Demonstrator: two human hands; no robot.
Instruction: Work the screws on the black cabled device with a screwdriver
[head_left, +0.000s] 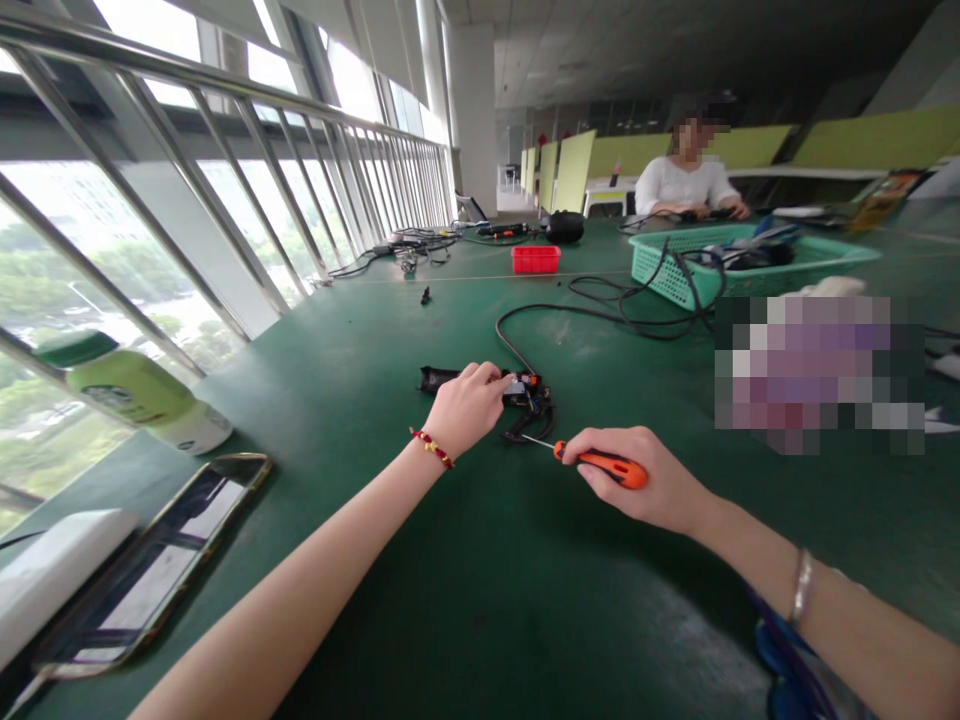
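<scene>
The right hand [645, 487] is closed in a fist around the orange-handled screwdriver [600, 466]. Its thin metal shaft points up and left at the black plastic device [439, 380] with loose wires, which lies on the green table top [480, 600]. The left hand [469, 405] sits on that device, fingers curled together and clamped on its right end. A black cable [585, 311] runs from the device, behind it and to the right, into the teal plastic mesh basket [660, 275], which holds tangled cables and dark parts. Straight behind the device stands a small red plastic box [535, 259]; its contents cannot be made out. Left of the device and nearer the camera lie a gold-edged smartphone [150, 570] and a green-and-white bottle [135, 395].
</scene>
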